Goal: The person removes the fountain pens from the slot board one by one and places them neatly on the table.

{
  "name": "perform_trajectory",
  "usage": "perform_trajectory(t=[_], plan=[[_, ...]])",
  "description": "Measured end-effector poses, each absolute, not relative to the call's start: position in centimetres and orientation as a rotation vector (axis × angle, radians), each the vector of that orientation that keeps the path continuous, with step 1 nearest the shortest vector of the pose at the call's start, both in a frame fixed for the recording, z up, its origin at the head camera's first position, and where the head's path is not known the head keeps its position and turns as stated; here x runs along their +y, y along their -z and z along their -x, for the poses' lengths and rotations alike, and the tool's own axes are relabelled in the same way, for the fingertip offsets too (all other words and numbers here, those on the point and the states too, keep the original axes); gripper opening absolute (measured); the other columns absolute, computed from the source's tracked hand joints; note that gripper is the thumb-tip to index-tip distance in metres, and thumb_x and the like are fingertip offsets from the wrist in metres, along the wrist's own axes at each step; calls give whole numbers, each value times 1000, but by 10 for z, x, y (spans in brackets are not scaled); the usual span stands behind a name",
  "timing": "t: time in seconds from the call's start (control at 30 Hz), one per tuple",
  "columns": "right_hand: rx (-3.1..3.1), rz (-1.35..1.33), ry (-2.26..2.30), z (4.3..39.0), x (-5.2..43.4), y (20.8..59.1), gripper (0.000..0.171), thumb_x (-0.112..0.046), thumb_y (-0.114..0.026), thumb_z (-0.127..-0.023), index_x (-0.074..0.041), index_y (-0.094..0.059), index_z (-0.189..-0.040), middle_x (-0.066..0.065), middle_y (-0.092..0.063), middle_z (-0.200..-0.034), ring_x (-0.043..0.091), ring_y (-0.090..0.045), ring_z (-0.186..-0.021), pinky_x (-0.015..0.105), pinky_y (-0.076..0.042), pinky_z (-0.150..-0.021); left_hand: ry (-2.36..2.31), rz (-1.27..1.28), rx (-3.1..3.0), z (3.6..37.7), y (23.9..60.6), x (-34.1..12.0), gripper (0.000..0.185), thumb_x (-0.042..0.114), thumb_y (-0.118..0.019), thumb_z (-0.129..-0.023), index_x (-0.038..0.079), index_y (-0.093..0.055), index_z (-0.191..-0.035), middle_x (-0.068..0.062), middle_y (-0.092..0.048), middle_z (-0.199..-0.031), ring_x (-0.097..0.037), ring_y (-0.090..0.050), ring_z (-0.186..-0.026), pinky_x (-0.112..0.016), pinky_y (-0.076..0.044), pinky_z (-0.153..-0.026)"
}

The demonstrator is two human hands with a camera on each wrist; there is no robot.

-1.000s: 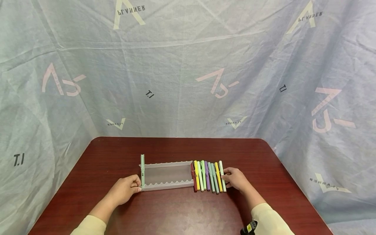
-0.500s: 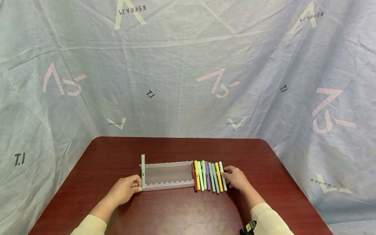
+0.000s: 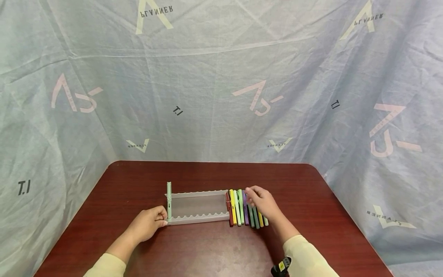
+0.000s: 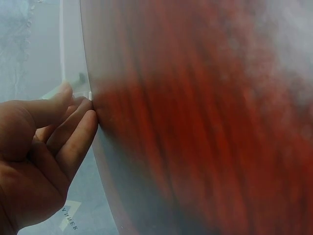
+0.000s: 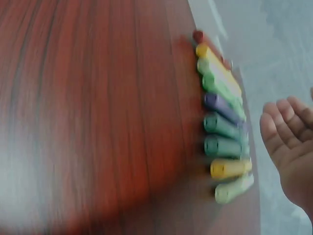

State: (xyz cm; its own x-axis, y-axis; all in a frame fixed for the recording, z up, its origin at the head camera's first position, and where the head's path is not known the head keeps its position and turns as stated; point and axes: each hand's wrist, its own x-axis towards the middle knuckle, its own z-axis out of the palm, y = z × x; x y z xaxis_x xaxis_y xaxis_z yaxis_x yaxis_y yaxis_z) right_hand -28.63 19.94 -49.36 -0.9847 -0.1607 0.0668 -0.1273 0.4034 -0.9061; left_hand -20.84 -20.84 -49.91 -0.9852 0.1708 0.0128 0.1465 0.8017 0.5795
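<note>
A clear plastic pen tray (image 3: 195, 219) with scalloped rails lies on the dark red table (image 3: 207, 250). One mint green pen (image 3: 169, 200) rests in its leftmost slot. My left hand (image 3: 160, 219) touches the tray's left end with its fingertips (image 4: 85, 115) and grips nothing. Several coloured pens (image 3: 238, 209) lie side by side just right of the tray, from red (image 5: 199, 36) to pale green (image 5: 234, 188). My right hand (image 3: 254, 194) hovers over the right part of that row, above the purple pen (image 5: 220, 104). Its fingers (image 5: 274, 129) are relaxed and empty.
A wrinkled pale printed cloth (image 3: 221, 96) hangs behind and on both sides of the table. The table's rounded far corners (image 3: 308, 166) meet it. A dark band (image 3: 281, 266) sits on my right wrist.
My right hand left the right end of the pen row and moved left and farther back over the pens. The left hand, tray and mint pen stayed put.
</note>
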Motion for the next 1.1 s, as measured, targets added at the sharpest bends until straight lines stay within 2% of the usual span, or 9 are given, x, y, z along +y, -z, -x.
perform_trajectory(t=[0.1, 0.27, 0.37, 0.47, 0.57, 0.77, 1.1], plan=[[2532, 366, 1728, 286, 181, 492, 43, -39, -56, -100, 2, -65, -107, 17, -67, -88, 34, -66, -81, 47, -56, -74, -950, -254, 2941, 209, 500, -208, 17, 15, -73, -87, 20, -57, -87, 12, -63, -69, -7, -49, -64, -29, -40, -67], [2433, 511, 1737, 286, 149, 492, 36, -28, -57, -101, 6, -63, -111, 27, -68, -95, 41, -68, -86, 47, -56, -76, -955, -248, 2940, 208, 500, -209, 17, 14, -73, -87, 19, -57, -87, 10, -59, -64, -8, -47, -62, -28, -39, -65], [2394, 557, 1738, 284, 129, 493, 32, -22, -58, -100, 6, -63, -114, 28, -68, -100, 45, -68, -91, 49, -56, -79, -953, -235, 2938, 208, 499, -209, 17, 15, -73, -87, 20, -57, -86, 10, -55, -62, -8, -45, -62, -28, -38, -65], [2357, 553, 1750, 280, 110, 494, 30, -21, -62, -98, 3, -64, -115, 24, -70, -103, 44, -68, -95, 50, -55, -82, -954, -225, 2932, 208, 498, -208, 17, 15, -73, -87, 20, -57, -86, 11, -50, -60, -8, -44, -61, -28, -37, -64], [2364, 549, 1701, 278, 89, 494, 30, -26, -65, -95, -3, -66, -114, 18, -72, -103, 38, -70, -94, 45, -56, -82, -958, -212, 2925, 208, 497, -208, 17, 15, -73, -87, 21, -57, -86, 11, -46, -59, -8, -42, -59, -27, -36, -63], [2421, 615, 1513, 274, 51, 498, 36, -35, -66, -94, -7, -68, -116, 5, -74, -95, 25, -72, -87, 33, -55, -75, -951, -200, 2933, 209, 498, -207, 18, 16, -74, -87, 21, -57, -85, 10, -50, -60, -8, -44, -60, -28, -37, -64], [2383, 590, 1565, 268, -4, 504, 33, -27, -69, -92, -2, -69, -114, 6, -73, -84, 23, -69, -77, 22, -49, -63, -942, -223, 2957, 210, 500, -208, 19, 15, -75, -85, 22, -57, -84, 11, -50, -60, -8, -44, -60, -27, -37, -61]])
